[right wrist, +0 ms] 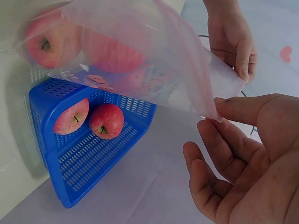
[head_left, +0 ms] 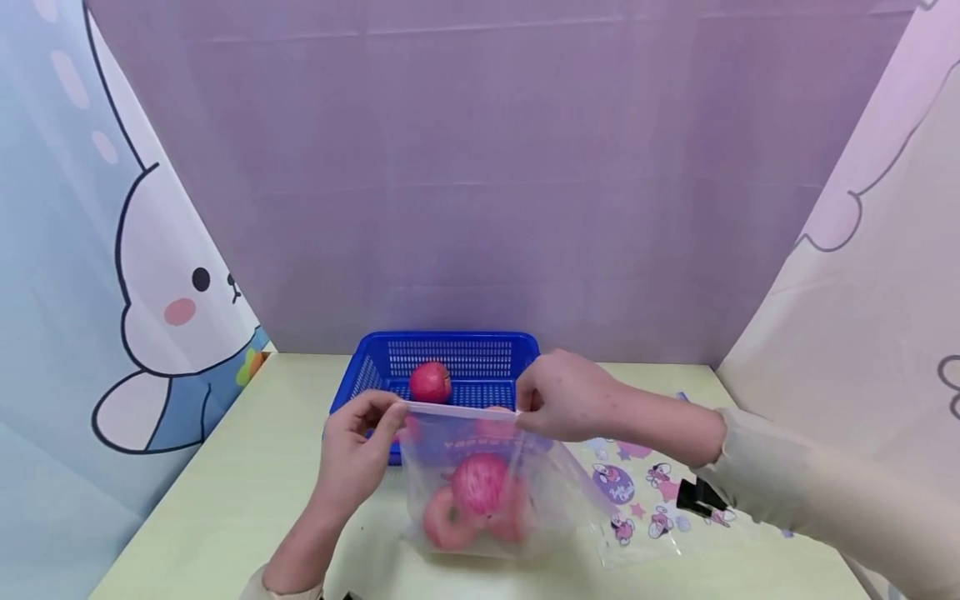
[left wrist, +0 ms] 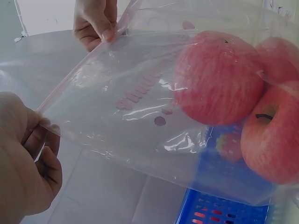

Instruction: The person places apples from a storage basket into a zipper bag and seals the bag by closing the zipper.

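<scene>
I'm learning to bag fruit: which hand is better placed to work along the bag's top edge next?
Probably the right hand. It pinches the bag partway along its top edge, with more edge running past it, while the left hand pinches near a corner and could steady that end.

The right sleeve [head_left: 832,500] is cream in colour, long and loose, with small folds near its cuff [head_left: 726,450]. A small black piece [head_left: 699,497] is beside this cuff. The left sleeve [head_left: 277,585] is also pale.

Soft light; bag [left wrist: 149,100] glints (left wrist).
</scene>
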The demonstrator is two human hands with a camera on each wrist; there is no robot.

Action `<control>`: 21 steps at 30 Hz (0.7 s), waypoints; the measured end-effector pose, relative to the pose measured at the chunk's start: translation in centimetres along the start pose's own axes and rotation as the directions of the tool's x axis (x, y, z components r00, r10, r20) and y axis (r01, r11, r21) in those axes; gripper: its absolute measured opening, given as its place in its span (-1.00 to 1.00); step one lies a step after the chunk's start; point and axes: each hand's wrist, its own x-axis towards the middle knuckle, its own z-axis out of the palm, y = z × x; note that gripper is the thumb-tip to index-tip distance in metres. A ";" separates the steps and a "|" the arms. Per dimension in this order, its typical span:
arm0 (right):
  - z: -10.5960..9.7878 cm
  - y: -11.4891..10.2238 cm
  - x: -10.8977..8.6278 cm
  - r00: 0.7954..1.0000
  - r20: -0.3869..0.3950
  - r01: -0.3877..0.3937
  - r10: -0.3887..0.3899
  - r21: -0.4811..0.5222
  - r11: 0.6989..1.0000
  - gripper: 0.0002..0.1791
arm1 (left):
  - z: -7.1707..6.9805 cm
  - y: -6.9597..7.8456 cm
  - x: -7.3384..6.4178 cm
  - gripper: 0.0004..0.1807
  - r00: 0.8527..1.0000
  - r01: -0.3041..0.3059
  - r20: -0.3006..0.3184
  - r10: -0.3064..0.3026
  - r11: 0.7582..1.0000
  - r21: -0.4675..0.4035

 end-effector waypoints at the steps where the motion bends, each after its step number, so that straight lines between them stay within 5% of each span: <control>1: 0.0 0.1 -0.1 1.000 -0.001 0.003 -0.003 0.003 1.000 -0.75 | -0.1 -0.2 0.0 -0.96 1.000 -0.002 -0.003 0.002 1.000 -0.005; 21: -0.1 1.1 -2.1 0.998 -0.008 -0.062 0.062 0.022 0.998 -0.79 | -0.9 -0.3 -0.4 -0.95 1.000 -0.004 -0.023 0.005 1.000 0.013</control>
